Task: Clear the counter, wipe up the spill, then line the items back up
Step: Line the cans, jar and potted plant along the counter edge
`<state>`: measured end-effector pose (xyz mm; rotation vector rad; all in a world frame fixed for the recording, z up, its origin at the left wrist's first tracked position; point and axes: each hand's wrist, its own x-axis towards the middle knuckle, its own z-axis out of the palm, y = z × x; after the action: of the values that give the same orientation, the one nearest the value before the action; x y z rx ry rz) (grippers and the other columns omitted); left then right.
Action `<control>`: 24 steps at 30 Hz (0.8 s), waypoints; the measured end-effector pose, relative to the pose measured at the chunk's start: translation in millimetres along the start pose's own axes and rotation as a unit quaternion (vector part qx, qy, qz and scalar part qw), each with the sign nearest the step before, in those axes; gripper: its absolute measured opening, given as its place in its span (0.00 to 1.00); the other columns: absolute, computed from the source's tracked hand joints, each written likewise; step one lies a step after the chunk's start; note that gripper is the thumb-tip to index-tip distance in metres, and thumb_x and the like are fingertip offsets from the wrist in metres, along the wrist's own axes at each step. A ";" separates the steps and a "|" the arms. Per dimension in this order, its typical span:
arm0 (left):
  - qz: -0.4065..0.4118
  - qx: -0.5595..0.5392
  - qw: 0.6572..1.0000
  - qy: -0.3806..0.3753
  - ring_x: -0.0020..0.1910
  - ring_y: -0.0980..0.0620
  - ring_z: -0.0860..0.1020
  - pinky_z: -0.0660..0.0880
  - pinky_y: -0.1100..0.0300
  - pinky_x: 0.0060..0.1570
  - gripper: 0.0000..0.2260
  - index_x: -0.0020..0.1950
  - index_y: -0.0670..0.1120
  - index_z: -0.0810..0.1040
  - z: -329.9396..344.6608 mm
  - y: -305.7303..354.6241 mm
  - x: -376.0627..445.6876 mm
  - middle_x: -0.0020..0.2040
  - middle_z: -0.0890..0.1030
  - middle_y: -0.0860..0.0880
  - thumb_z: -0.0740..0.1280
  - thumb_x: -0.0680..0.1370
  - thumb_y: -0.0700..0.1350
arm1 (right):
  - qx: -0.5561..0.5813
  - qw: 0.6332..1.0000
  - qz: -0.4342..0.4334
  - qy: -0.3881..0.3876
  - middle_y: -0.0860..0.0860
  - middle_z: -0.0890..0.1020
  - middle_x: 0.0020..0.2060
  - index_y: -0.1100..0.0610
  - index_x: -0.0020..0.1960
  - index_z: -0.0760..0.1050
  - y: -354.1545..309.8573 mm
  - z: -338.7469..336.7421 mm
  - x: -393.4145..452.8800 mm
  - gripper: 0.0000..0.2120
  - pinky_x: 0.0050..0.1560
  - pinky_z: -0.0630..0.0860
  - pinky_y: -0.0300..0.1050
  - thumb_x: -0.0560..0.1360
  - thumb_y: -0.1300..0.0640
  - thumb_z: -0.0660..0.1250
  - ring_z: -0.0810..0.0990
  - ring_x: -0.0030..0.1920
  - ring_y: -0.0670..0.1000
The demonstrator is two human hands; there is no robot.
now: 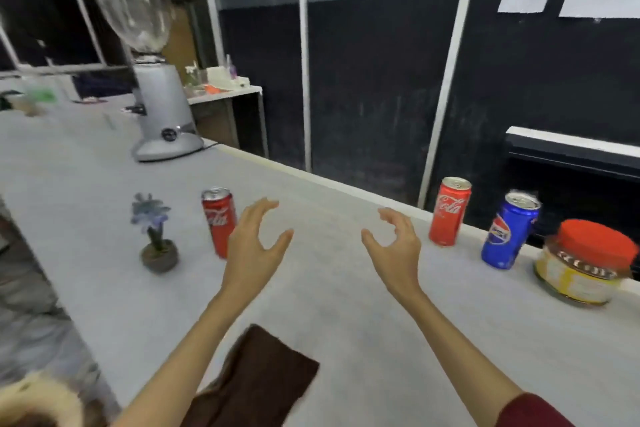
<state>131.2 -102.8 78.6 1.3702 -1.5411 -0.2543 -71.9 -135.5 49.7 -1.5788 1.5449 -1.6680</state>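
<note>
Two bare hands hang over the middle of the grey surface (pixel 104 288), and neither holds anything. Taking the brown cloth (pixel 256 381) as the marker: it lies flat at the near edge, partly under the left forearm, untouched.

Just beyond the cloth the left hand (pixel 251 246) is raised with its fingers (pixel 266 204) spread wide and lightly hooked, empty. Beyond the cloth and to its right, the right hand (pixel 394 250) mirrors it, thumb and fingers curved toward each other around empty air, gripping nothing.

Beyond the cloth and a little to its left, a red cola can (pixel 218 222) stands just behind the left hand; whether they touch cannot be told. Further left of that stands a small potted flower (pixel 156 239). Far to the right of the cloth, along the back edge, stand a second red can (pixel 448 211), a blue can (pixel 507 232) and a red-lidded jar (pixel 585 263), in a loose row. Farthest from the cloth, at the back left, sits a coffee grinder (pixel 159 94).

As a judgement, the stage is unclear. No spill is visible, though blur could hide one. With the middle bare and items spread to both sides, the job seems either mid-clearing or mid-realigning; the left-side can and flower do not line up with the right-side row.
</note>
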 end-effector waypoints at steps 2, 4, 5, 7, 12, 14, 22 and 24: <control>-0.031 0.033 0.992 0.114 0.69 0.47 0.66 0.64 0.61 0.64 0.26 0.67 0.45 0.69 -51.4 -38.9 1.4 0.70 0.67 0.44 0.72 0.71 0.42 | 0.012 0.996 0.013 -0.083 0.52 0.77 0.55 0.57 0.59 0.74 -18.3 56.9 -2.5 0.20 0.60 0.72 0.47 0.68 0.59 0.73 0.75 0.57 0.51; -0.069 0.043 0.981 0.179 0.71 0.48 0.61 0.61 0.69 0.64 0.33 0.71 0.43 0.63 -93.2 -77.8 0.6 0.73 0.61 0.43 0.73 0.70 0.41 | 0.029 0.987 0.043 -0.153 0.53 0.77 0.56 0.56 0.61 0.72 -37.8 109.6 -6.2 0.24 0.57 0.71 0.43 0.67 0.56 0.75 0.74 0.57 0.50; -0.104 0.041 0.977 0.184 0.73 0.48 0.59 0.58 0.69 0.65 0.36 0.72 0.43 0.60 -109.2 -97.6 0.8 0.74 0.58 0.43 0.74 0.69 0.41 | 0.034 0.981 0.060 -0.182 0.53 0.76 0.58 0.56 0.63 0.71 -47.3 133.8 -7.7 0.27 0.56 0.70 0.41 0.66 0.55 0.75 0.74 0.57 0.50; -0.186 0.024 0.970 0.154 0.75 0.47 0.55 0.56 0.59 0.70 0.41 0.74 0.45 0.55 -129.3 -137.6 2.9 0.75 0.55 0.45 0.75 0.68 0.43 | 0.030 0.966 0.096 -0.237 0.53 0.74 0.62 0.54 0.66 0.68 -60.6 174.4 -11.0 0.32 0.55 0.69 0.41 0.65 0.53 0.76 0.72 0.59 0.49; -0.283 -0.038 0.958 0.029 0.73 0.45 0.62 0.62 0.51 0.68 0.46 0.74 0.47 0.52 -137.0 -208.2 13.8 0.75 0.60 0.44 0.78 0.65 0.43 | 0.024 0.944 0.133 -0.300 0.54 0.70 0.68 0.53 0.71 0.61 -69.0 238.4 -19.9 0.40 0.58 0.70 0.46 0.64 0.56 0.77 0.70 0.64 0.53; -0.294 -0.064 0.954 0.011 0.68 0.45 0.68 0.67 0.56 0.63 0.44 0.74 0.46 0.56 -133.1 -224.2 20.3 0.71 0.67 0.45 0.78 0.64 0.42 | 0.031 0.947 0.134 -0.291 0.54 0.71 0.66 0.54 0.71 0.62 -68.9 253.9 -22.1 0.40 0.57 0.71 0.45 0.64 0.57 0.77 0.72 0.59 0.50; -0.270 -0.064 0.961 -0.010 0.47 0.53 0.79 0.69 0.71 0.39 0.23 0.53 0.51 0.77 -130.8 -248.6 35.3 0.49 0.82 0.49 0.79 0.61 0.43 | 0.012 0.973 0.136 -0.184 0.55 0.80 0.55 0.55 0.61 0.72 -60.7 283.7 -23.5 0.32 0.56 0.78 0.55 0.60 0.57 0.79 0.78 0.51 0.52; -0.269 -0.075 0.960 -0.020 0.48 0.51 0.80 0.71 0.68 0.41 0.25 0.53 0.51 0.77 -127.4 -245.1 41.0 0.49 0.82 0.48 0.80 0.59 0.43 | 0.008 0.976 0.144 -0.160 0.54 0.80 0.54 0.55 0.61 0.72 -58.3 281.7 -24.4 0.32 0.56 0.78 0.54 0.59 0.56 0.79 0.78 0.50 0.51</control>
<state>387.5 -162.0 -15.0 1.6463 -1.1262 -0.7226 202.9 -220.2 23.7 -1.4482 1.5017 -1.2019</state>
